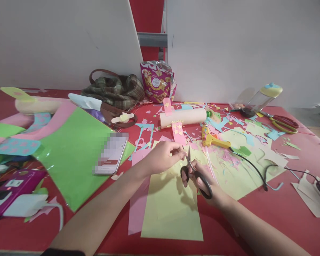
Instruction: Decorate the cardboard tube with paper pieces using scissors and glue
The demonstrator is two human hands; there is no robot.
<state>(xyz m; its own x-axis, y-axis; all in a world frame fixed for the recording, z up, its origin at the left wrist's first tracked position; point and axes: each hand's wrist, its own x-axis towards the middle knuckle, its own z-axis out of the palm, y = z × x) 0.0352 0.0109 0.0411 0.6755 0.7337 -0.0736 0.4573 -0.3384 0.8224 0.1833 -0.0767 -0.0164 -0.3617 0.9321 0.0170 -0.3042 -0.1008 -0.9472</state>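
My right hand (202, 181) grips black-handled scissors (188, 161), with the blades pointing away from me and slightly apart. Close to the blade tips, my left hand (166, 156) is closed in a pinch; whatever sits between its fingertips is too small to make out. Both hands hover over a yellow paper sheet (173, 217), which overlaps a pink sheet (137, 209). Beyond them lies a cream paper tube (184, 118) with pink star-patterned strips (178, 132) attached. A yellow glue gun (216, 140) rests to the right of the tube.
Paper scraps litter the red table (258, 220). On the left are a green sheet (69, 153), a phone (112, 153) and a purple power strip (24, 188). A snack bag (157, 81), plaid bag (117, 90), clear bottle (262, 99) and pliers (282, 122) stand or lie farther back.
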